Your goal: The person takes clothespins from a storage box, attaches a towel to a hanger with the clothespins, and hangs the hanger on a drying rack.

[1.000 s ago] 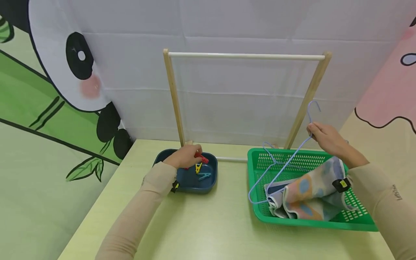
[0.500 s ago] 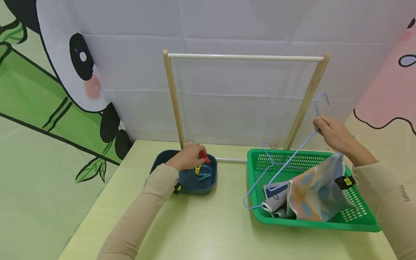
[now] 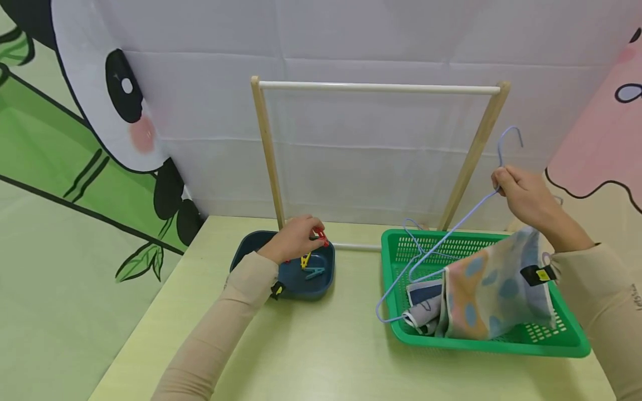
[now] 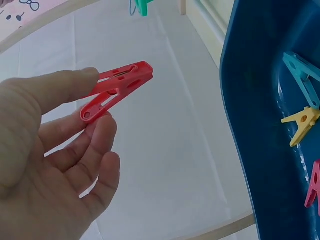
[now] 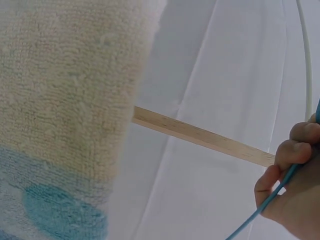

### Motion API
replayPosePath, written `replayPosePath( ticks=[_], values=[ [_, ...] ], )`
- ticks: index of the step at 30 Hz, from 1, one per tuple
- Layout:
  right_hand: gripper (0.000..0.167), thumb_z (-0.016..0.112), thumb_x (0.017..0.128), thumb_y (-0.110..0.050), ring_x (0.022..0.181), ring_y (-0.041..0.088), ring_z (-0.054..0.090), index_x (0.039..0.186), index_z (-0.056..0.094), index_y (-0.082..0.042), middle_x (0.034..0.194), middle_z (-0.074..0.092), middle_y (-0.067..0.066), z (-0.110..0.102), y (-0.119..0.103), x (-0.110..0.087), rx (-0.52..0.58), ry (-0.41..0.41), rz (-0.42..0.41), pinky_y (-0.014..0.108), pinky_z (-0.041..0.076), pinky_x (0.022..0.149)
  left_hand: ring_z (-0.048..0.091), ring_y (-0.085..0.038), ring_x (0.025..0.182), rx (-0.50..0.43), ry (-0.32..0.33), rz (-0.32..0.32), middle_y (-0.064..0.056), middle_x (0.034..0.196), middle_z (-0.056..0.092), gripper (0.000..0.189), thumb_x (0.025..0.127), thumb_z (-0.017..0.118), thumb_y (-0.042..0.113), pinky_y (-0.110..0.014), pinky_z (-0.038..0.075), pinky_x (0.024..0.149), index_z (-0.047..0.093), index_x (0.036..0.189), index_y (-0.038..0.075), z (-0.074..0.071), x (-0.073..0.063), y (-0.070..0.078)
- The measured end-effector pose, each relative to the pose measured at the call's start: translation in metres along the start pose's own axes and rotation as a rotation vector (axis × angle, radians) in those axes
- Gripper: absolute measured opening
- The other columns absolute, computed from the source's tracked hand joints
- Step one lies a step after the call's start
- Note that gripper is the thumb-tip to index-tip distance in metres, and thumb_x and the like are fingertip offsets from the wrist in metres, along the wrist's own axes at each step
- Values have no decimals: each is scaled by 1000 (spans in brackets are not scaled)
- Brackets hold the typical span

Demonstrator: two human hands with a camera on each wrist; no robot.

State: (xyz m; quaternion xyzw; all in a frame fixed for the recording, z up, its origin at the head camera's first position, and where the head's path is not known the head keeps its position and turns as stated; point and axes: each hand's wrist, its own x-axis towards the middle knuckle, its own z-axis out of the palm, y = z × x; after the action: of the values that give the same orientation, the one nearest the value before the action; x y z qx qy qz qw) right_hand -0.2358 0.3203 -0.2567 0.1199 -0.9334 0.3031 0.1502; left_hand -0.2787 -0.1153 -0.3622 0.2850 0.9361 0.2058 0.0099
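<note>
Between thumb and fingers my left hand (image 3: 296,239) pinches a red clothespin (image 4: 122,87), above the dark blue basin (image 3: 301,293). Inside that basin lie a yellow clothespin (image 4: 302,122), a light blue clothespin (image 4: 302,77) and a pink-red clothespin (image 4: 314,187). My right hand (image 3: 529,200) grips a lilac-blue hanger (image 3: 500,151) just below its hook. A patterned towel (image 3: 481,295) hangs from this hanger, its lower part over the green basket (image 3: 491,349). The towel fills the left of the right wrist view.
A drying rack with a white top bar (image 3: 379,86) and wooden posts (image 3: 269,156) stands behind the basin and basket. A second hanger (image 3: 412,227) and folded grey cloth (image 3: 423,314) lie in the basket. The pale tabletop (image 3: 331,345) extends in front.
My right hand has risen and moved right, lifting the hanger and spreading the towel more upright. My left hand, with the red clothespin, has shifted slightly up and right.
</note>
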Motion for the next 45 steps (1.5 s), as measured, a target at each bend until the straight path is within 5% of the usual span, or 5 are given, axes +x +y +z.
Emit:
replayPosePath(
  ticks=[9, 33, 45],
  values=[
    [44, 26, 103, -38, 57, 21, 34, 86, 50, -5, 73, 43, 11, -2, -8, 3, -13, 89, -42, 31, 27, 56, 61, -19, 95, -42, 28, 19, -6, 107, 64, 31, 91, 65, 20, -33, 50, 81, 60, 117, 5, -1, 2, 6],
    [39, 27, 105, -22, 62, 29, 46, 84, 52, 0, 68, 50, 13, 3, -18, 13, -199, 126, -204, 42, 33, 63, 62, -16, 93, -30, 33, 35, -4, 105, 65, 33, 90, 66, 22, -30, 50, 78, 61, 119, 6, -3, -1, 12],
    [44, 22, 103, -35, 63, 25, 36, 90, 49, -2, 74, 44, 15, -12, -27, 21, -97, 188, -54, 34, 28, 62, 61, -19, 92, -35, 89, 80, -6, 106, 65, 34, 93, 63, 22, -34, 49, 81, 61, 121, 3, -17, 1, 25]
  ],
)
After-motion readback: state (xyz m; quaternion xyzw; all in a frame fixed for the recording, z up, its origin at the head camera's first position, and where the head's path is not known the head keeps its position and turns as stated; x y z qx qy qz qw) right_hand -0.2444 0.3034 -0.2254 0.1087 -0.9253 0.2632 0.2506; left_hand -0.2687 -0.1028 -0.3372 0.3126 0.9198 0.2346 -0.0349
